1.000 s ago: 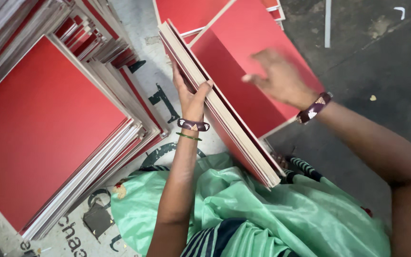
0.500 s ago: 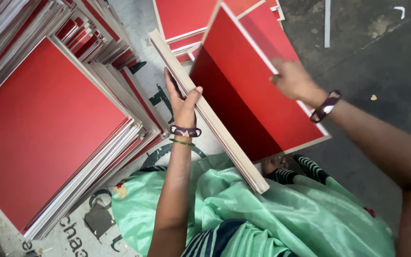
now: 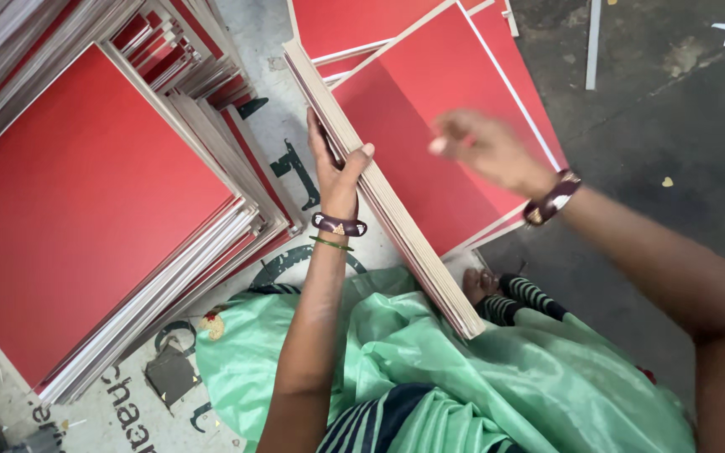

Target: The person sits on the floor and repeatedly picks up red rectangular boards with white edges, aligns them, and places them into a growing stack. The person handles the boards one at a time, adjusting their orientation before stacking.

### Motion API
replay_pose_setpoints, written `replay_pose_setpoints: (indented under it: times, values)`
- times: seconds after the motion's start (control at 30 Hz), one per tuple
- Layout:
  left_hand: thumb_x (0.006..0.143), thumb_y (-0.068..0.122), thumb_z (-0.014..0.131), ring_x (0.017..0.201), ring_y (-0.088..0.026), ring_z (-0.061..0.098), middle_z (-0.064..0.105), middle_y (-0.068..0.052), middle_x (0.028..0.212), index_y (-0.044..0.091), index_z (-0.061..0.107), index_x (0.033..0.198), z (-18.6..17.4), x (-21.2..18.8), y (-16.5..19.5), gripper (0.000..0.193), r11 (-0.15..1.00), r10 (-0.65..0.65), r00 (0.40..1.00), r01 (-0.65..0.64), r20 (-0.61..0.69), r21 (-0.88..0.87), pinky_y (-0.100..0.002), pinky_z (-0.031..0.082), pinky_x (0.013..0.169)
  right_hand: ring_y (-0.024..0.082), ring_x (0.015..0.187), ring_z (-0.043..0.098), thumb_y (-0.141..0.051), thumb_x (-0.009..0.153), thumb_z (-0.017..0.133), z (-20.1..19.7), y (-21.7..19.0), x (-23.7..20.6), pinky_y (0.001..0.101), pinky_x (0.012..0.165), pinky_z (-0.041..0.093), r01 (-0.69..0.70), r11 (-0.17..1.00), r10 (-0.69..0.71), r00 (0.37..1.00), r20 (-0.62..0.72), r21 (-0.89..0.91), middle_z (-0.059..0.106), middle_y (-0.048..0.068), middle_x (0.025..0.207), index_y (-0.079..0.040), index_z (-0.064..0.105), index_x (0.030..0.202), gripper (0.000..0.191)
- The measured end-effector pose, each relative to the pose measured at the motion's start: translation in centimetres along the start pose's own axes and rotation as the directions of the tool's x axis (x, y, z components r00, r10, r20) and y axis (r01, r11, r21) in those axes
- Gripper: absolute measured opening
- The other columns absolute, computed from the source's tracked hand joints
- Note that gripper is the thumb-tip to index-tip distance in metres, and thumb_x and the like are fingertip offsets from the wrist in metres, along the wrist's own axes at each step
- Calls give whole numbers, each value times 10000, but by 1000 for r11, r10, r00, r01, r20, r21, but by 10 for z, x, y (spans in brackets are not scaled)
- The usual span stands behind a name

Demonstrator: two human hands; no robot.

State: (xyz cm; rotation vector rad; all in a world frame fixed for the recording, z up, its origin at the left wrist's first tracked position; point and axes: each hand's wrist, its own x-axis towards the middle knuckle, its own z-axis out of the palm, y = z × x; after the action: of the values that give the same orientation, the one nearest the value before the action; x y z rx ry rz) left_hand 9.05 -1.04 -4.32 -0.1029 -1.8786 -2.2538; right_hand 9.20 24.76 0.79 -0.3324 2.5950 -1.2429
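Note:
My left hand (image 3: 337,172) grips the edge of a thick bundle of thin boards (image 3: 396,210) that stands on its edge and leans over my lap. My right hand (image 3: 484,149) hovers, blurred, with fingers apart above a red sheet (image 3: 430,126) lying flat on the floor pile to the right of the bundle. It holds nothing that I can see. Both wrists wear dark bracelets.
A big fanned stack of red-faced boards (image 3: 86,210) fills the left side. More red sheets (image 3: 354,25) lie at the top. Green cloth (image 3: 463,377) covers my lap, and a striped sock (image 3: 522,298) shows beside the bundle. Dark concrete floor (image 3: 673,126) lies to the right.
The red sheet my right hand was peeling off the bundle has dropped flat onto the right pile. My right hand has let go and moved left above it.

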Motion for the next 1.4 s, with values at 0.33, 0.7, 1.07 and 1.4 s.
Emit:
replay_pose_setpoints:
  times: [0.33,0.7,1.07,1.4]
  values:
    - [843,136,759,1552,-295,289,179,-189,1695,24,158,1655,11,2,-6,1016,994,60,998,-59,-8,96,-402,312,1260,107,1054,609,-285,990,603,49,-41,0,316,877,526,-194,785,63,970,235,588,653,12,1155,-70,585,1299,377]
    - [825,144,787,1544,-303,284,181,-193,1682,30,153,1646,13,3,-5,1043,992,38,999,-37,-5,121,-410,294,1260,87,976,591,-229,978,590,46,-36,3,298,810,510,-200,742,61,971,233,640,627,-4,1081,-74,590,1254,317]
    - [814,90,743,1539,-277,316,235,-170,1685,28,185,1659,6,3,-1,1016,997,62,998,-63,10,47,-377,292,1268,168,697,647,-229,1020,514,32,-24,-2,323,609,538,27,966,-25,1000,-11,259,694,56,935,-61,577,1289,323]
    - [787,107,723,1404,-249,418,307,-137,1627,39,152,1654,-12,-4,0,1040,994,-38,999,34,-38,-102,-347,397,1135,422,585,637,-169,990,594,-6,-17,-18,500,532,467,-8,976,-10,997,-80,-218,596,247,634,-40,408,1464,525]
